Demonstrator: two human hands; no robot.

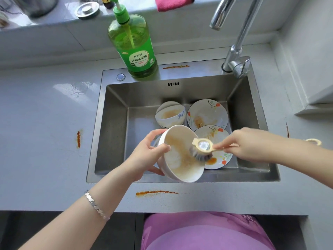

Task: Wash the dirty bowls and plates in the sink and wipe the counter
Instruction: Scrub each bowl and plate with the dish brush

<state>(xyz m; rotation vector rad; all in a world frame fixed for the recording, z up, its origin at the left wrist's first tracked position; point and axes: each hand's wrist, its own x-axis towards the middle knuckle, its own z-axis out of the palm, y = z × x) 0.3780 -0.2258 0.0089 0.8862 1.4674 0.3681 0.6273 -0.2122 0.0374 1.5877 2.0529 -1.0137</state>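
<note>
Held bowl: a white bowl (180, 154) smeared with brown residue, tipped on its side above the front of the sink (111, 123), at the frame's centre.
Left hand: the left hand (147, 154) grips the bowl's left rim, thumb on the inner edge and fingers behind the wall.
Dish brush: a round-headed brush (201, 150) with its bristles pressed inside the bowl's right side.
Right hand: the right hand (246, 145) pinches the brush's thin handle at the fingertips.
Still dirty: a blue-flowered bowl (170, 114) lies tilted at the back of the basin. Beside it to the right is a flowered plate (207, 113), and a second plate (212, 132) sits directly under the held bowl.
Faucet: the faucet (236, 51) at upper right shows no water running.
Soap: a green detergent bottle (133, 46) stands on the sink's back ledge.
Counter: the counter (45, 123) carries orange streaks, one at the front (156, 192) and one at the left (78, 139).
Risk: held by one rim, the bowl may slip once soapy and strike the plate below. Hard scrubbing could twist the lightly pinched handle or flick residue onto the counter.
</note>
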